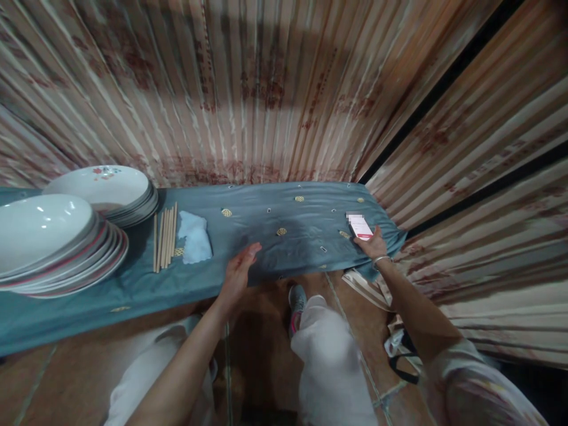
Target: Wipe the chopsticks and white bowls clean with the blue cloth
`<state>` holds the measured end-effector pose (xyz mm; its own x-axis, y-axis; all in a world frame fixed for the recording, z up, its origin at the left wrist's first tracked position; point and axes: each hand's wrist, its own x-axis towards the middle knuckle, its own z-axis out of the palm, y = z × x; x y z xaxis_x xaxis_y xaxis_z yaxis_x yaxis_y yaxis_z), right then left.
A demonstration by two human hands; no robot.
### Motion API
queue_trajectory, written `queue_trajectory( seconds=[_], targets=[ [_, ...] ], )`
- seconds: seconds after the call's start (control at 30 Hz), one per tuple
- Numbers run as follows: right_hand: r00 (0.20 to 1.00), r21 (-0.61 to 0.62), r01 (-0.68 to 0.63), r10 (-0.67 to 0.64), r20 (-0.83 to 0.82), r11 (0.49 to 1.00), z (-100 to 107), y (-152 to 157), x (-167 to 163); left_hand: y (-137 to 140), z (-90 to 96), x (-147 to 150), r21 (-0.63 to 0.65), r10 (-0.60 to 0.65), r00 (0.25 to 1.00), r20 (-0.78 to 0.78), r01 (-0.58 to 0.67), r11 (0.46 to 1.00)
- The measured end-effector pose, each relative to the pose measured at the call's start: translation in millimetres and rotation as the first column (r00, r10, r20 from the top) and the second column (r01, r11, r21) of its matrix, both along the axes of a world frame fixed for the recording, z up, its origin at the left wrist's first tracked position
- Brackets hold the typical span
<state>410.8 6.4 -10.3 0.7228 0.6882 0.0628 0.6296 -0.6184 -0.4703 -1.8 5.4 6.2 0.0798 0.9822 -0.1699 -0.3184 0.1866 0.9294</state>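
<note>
My right hand [376, 244] grips a smartphone [362, 229] with a lit screen, low over the right end of the cloth-covered table. Just above the table's near edge is my left hand [239, 269], its fingers stretched out and holding nothing. A light blue cloth [194, 238] lies to the left of that hand. Beside it, several wooden chopsticks [165, 238] rest side by side on the tablecloth [266, 251].
Two stacks of white plates stand at the table's left: a near stack [44, 231] and a farther stack [106, 189]. Pleated curtains [266, 89] hang behind the table and on the right. A bag with a dark strap [406, 367] is on the tiled floor.
</note>
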Motion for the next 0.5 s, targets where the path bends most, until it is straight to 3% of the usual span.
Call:
queue_trajectory(
  seconds=[0.37, 0.5],
  targets=[
    [0.998, -0.178, 0.040, -0.030, 0.057, 0.983, -4.7, 16.9, 36.2, 17.6, -14.8, -6.6, 0.020, -0.016, 0.995, -0.101, 0.018, 1.000],
    [0.995, -0.137, 0.041, -0.029, 0.094, 0.990, -11.6, 19.9, 47.4, 25.9, -25.0, -8.3, -0.038, -0.009, 0.996, -0.092, 0.005, 0.999]
  ],
)
